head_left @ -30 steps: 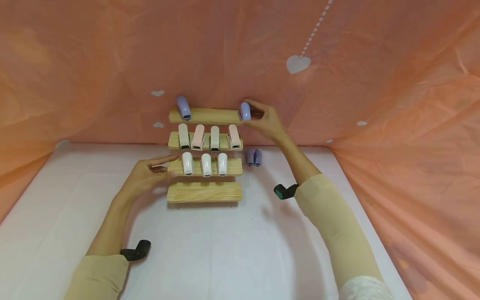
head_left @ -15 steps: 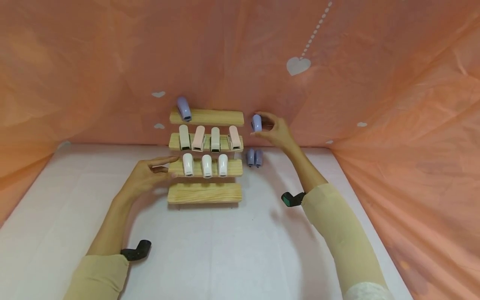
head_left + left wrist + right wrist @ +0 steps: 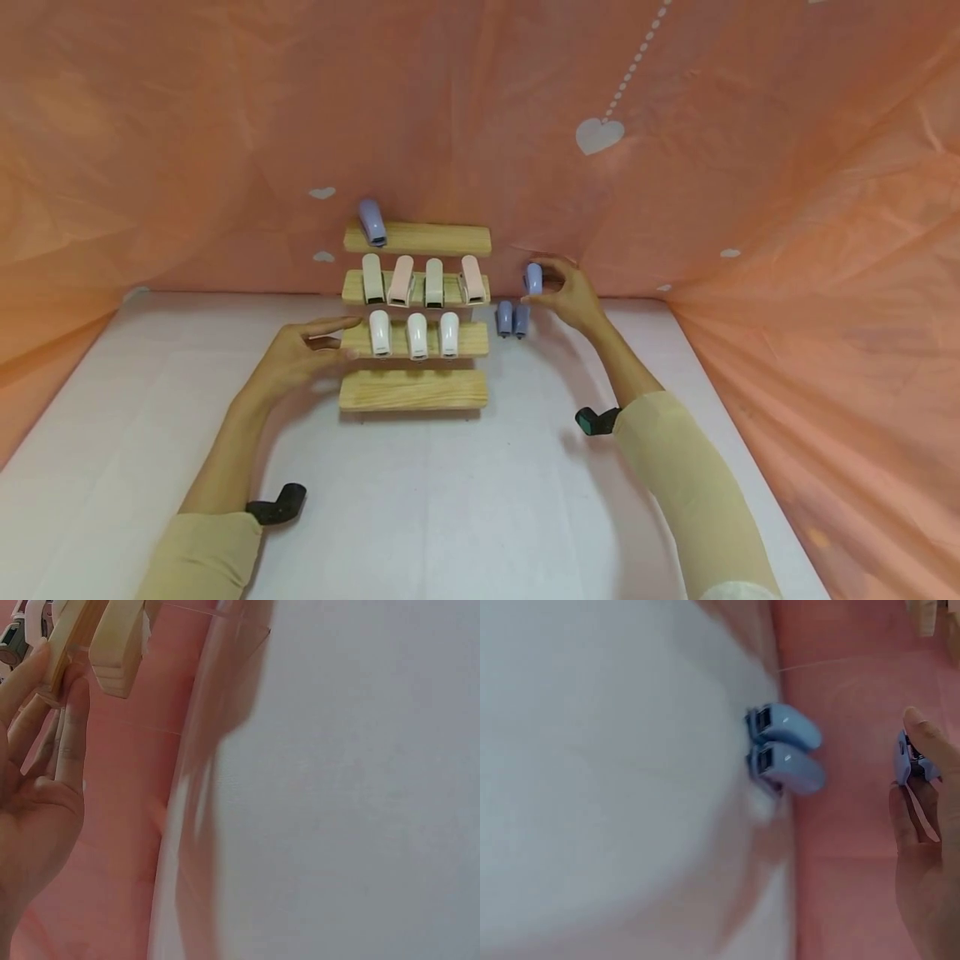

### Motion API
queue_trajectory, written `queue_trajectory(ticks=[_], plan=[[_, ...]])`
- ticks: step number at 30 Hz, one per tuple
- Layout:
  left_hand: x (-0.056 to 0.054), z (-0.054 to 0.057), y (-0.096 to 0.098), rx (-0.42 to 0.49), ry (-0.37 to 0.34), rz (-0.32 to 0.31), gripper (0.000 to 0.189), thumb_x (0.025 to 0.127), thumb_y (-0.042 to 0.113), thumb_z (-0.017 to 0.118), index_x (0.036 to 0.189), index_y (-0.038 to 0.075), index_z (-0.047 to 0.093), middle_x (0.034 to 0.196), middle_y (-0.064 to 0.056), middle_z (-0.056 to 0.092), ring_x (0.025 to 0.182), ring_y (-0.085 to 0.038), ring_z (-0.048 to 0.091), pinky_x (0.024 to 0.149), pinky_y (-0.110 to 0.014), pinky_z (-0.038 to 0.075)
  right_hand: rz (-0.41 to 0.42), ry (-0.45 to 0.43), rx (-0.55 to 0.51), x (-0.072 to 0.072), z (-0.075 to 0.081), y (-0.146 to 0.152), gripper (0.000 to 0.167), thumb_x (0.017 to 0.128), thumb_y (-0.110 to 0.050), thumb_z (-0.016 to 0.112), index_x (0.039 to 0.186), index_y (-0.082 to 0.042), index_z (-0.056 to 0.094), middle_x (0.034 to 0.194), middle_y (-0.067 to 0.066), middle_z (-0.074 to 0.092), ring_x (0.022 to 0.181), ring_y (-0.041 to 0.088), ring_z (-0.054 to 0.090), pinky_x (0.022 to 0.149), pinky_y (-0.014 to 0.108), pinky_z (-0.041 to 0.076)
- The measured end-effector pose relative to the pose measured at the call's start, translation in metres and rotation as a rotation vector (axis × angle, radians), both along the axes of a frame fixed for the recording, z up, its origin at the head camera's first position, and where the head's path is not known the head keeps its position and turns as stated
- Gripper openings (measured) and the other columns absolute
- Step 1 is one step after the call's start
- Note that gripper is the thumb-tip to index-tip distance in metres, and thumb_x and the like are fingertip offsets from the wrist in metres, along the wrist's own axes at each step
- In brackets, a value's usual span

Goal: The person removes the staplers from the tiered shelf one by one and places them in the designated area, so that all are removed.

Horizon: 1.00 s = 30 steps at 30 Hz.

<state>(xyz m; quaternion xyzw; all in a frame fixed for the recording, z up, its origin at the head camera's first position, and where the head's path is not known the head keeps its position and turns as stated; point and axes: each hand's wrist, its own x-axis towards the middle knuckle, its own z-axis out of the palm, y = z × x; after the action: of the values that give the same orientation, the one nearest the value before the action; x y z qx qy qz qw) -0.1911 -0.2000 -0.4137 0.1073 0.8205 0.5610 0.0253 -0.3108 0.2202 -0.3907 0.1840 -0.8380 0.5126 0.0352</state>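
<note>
My right hand (image 3: 573, 296) pinches a small purple stapler (image 3: 533, 279) between thumb and fingers, above the table at the right of a tiered wooden shelf (image 3: 412, 392). Two more purple staplers (image 3: 791, 754) stand side by side on the table just below that hand. With thumb and fingers, my left hand (image 3: 296, 354) grips the left end of a lower shelf board (image 3: 71, 645). That board carries three white staplers (image 3: 417, 336). Pink and pale green staplers (image 3: 401, 281) fill the board above it. On the top board, one purple stapler (image 3: 372, 222) sits at the left end.
An orange-pink curtain (image 3: 450, 108) with white hearts hangs close behind the shelf and down both sides. A white cloth (image 3: 525, 500) covers the table. Clear supports hold up the wooden boards.
My right hand has lifted the purple stapler off the right end of the top board and brought it right and down, toward the pair on the table. My left hand stays at the shelf.
</note>
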Motion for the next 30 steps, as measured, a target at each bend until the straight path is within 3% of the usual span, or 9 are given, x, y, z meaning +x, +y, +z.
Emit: queue_trajectory(ticks=[7, 12, 19, 25, 30], plan=[[0.001, 0.000, -0.002, 0.017, -0.007, -0.005, 0.052, 0.086, 0.015, 0.079, 0.135, 0.005, 0.062, 0.137, -0.016, 0.058, 0.093, -0.003, 0.065, 0.081, -0.016, 0.051, 0.006, -0.067, -0.005, 0.024, 0.009, -0.001, 0.062, 0.077, 0.010, 0.079, 0.132, 0.014, 0.053, 0.126, 0.032, 0.057, 0.115, 0.045, 0.057, 0.103, 0.056, 0.043], [0.001, -0.001, -0.003, 0.008, -0.011, -0.003, 0.053, 0.086, 0.017, 0.080, 0.135, 0.006, 0.062, 0.138, -0.015, 0.057, 0.095, -0.003, 0.065, 0.082, -0.016, 0.052, -0.009, -0.091, 0.024, 0.030, 0.003, 0.001, 0.060, 0.078, 0.007, 0.080, 0.132, 0.012, 0.054, 0.126, 0.031, 0.058, 0.117, 0.044, 0.057, 0.103, 0.054, 0.044], [0.002, -0.004, 0.000, 0.066, -0.015, -0.022, 0.052, 0.087, 0.013, 0.079, 0.135, 0.003, 0.061, 0.139, -0.017, 0.056, 0.095, -0.005, 0.067, 0.081, -0.020, 0.054, -0.062, -0.116, 0.129, 0.009, -0.038, 0.019, 0.064, 0.077, -0.006, 0.086, 0.133, -0.004, 0.056, 0.128, 0.018, 0.061, 0.117, 0.035, 0.060, 0.100, 0.046, 0.049], [0.002, -0.002, 0.000, 0.038, -0.038, 0.001, 0.053, 0.086, 0.016, 0.079, 0.135, 0.008, 0.062, 0.138, -0.014, 0.058, 0.096, -0.007, 0.065, 0.081, -0.018, 0.053, -0.073, -0.146, 0.178, 0.011, -0.047, 0.020, 0.066, 0.075, -0.009, 0.088, 0.132, -0.003, 0.054, 0.127, 0.018, 0.061, 0.117, 0.034, 0.059, 0.100, 0.046, 0.047], [0.000, -0.004, 0.000, 0.021, -0.017, 0.002, 0.052, 0.087, 0.016, 0.079, 0.135, 0.007, 0.063, 0.137, -0.015, 0.058, 0.095, -0.008, 0.064, 0.081, -0.017, 0.052, -0.072, -0.130, 0.195, 0.010, -0.058, 0.022, 0.068, 0.074, -0.009, 0.089, 0.131, 0.001, 0.054, 0.122, 0.021, 0.061, 0.114, 0.035, 0.059, 0.100, 0.045, 0.047]])
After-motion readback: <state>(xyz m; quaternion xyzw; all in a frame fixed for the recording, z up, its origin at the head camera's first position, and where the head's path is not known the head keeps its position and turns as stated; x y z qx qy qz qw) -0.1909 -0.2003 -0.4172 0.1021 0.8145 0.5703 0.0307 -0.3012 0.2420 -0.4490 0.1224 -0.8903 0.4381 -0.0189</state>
